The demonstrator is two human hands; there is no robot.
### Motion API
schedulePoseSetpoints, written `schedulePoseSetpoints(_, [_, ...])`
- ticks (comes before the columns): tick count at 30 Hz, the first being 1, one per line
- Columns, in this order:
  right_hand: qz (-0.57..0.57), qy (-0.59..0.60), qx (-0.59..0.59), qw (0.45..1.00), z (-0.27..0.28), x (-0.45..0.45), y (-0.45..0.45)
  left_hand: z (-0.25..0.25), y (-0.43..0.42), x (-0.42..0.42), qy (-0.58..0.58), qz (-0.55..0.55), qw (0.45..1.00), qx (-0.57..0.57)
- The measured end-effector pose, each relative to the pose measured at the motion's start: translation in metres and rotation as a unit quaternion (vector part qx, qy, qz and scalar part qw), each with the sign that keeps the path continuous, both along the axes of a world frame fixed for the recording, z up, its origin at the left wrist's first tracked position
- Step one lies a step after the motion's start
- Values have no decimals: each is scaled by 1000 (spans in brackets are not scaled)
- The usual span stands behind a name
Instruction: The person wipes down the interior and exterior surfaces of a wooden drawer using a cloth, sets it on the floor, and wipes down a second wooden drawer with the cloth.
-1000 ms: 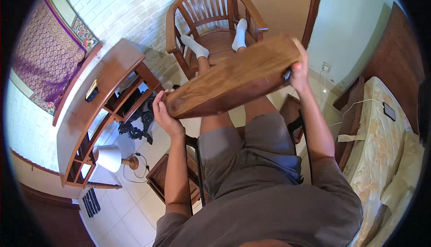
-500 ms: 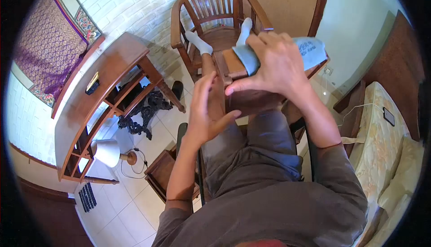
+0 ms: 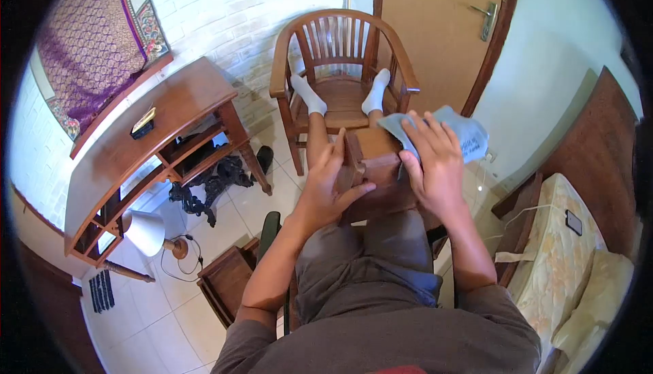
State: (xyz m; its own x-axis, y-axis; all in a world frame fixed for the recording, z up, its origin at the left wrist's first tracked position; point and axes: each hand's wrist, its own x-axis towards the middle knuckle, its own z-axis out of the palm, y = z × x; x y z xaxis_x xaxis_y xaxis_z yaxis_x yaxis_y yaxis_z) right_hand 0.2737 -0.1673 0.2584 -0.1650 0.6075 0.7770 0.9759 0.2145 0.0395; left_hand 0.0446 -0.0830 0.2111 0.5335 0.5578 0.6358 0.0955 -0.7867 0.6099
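Observation:
A brown wooden drawer (image 3: 377,144) rests across my lap, its front panel with a knob turned to the left. My left hand (image 3: 325,194) holds this panel end, thumb on the near side and fingers along the panel. Over the drawer's right part lies a curled blue-grey sheet of sandpaper (image 3: 469,134) with dark print. My right hand (image 3: 433,166) is on the sheet, fingers across its top and thumb down the near side, pressing it to the wood. The drawer's far right end is hidden under hand and sheet.
My feet in white socks rest on a wooden armchair (image 3: 340,95) ahead. A curved wooden desk (image 3: 183,92) stands left, with a lamp (image 3: 146,232) on the floor. Another drawer (image 3: 228,279) lies lower left. At right is a mattress (image 3: 554,238) with a phone (image 3: 573,222).
My left hand, held apart from the drawer before, has closed on its panel end. My right hand has come nearer to me with the sandpaper. The view has tilted up.

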Motion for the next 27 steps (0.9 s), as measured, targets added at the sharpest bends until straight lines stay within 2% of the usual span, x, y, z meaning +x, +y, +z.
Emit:
schedulePoseSetpoints(3, [60, 49, -32, 996, 4, -16, -5, -3, -2, 2, -17, 16, 998, 56])
schedulePoseSetpoints(6, [157, 124, -65, 978, 11, -33, -5, -12, -3, 2, -41, 16, 997, 56])
schedulePoseSetpoints(9, [228, 30, -61, 971, 18, -49, -2, -20, 6, -16, 18, 37, 988, 151])
schedulePoseSetpoints(12, [226, -20, -61, 972, 16, -49, 6, -3, 5, -32, 19, -4, 999, 34])
schedulePoseSetpoints(13, [207, -24, -51, 977, 15, -46, 7, 4, 6, -32, 4, 31, 993, 112])
schedulePoseSetpoints(17, [146, -13, -60, 987, 4, -8, 18, 6, 11, -37, 10, 40, 999, 22])
schedulePoseSetpoints(20, [77, 40, -93, 992, 19, 16, 7, 7, 12, -37, 18, 25, 1000, 0])
schedulePoseSetpoints(23, [-50, -23, -57, 997, 23, 28, 9, 6, 10, -36, 38, 30, 999, 5])
schedulePoseSetpoints(27, [12, -5, -33, 999, 5, 7, 20, 12, -2, -31, 66, 69, 995, -16])
